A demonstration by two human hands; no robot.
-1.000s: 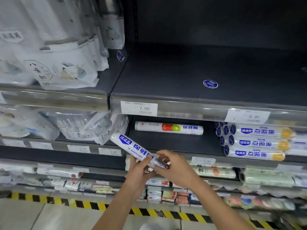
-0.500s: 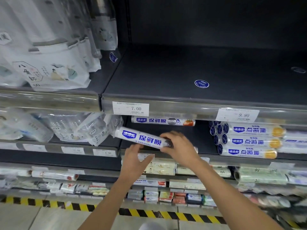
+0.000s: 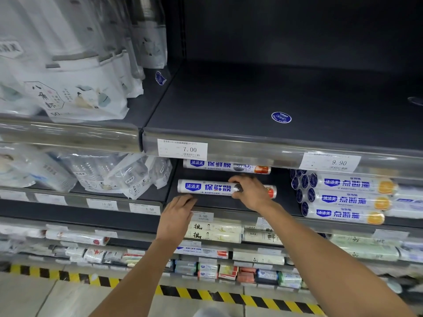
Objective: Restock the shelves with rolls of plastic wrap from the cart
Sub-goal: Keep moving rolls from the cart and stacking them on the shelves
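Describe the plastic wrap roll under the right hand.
The front roll is a slim white cylinder in glossy film, with a blue logo, blue characters and a red picture at one end. It lies flat, lengthwise along the dark shelf, in front of a matching roll. The right hand grips it near the red end.

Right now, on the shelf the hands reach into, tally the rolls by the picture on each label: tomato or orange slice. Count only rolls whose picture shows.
Tomato rolls: 2, one gripped by the right hand
Orange rolls: 3
Total: 5
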